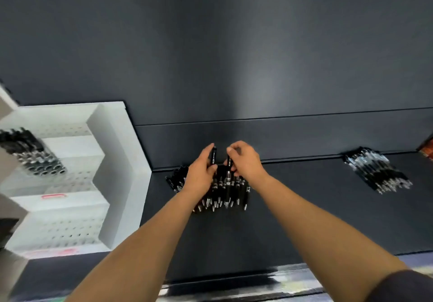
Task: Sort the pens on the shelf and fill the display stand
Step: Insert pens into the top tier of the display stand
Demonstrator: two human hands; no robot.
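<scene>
A heap of black pens (222, 191) with silver tips lies on the dark shelf (304, 208) near its back wall. Both hands are over the heap. My left hand (201, 172) grips one black pen (213, 156) upright between thumb and fingers. My right hand (243, 161) pinches another black pen (228, 172), its tip pointing down into the heap. The white stepped display stand (112, 161) stands at the left; its upper tier holds a cluster of black pens (30, 154), and the lower perforated tiers show bare holes.
A second pile of black pens (377, 170) lies at the right of the shelf. An orange-brown object (427, 147) shows at the far right edge. The shelf's front lip (234, 283) runs along the bottom.
</scene>
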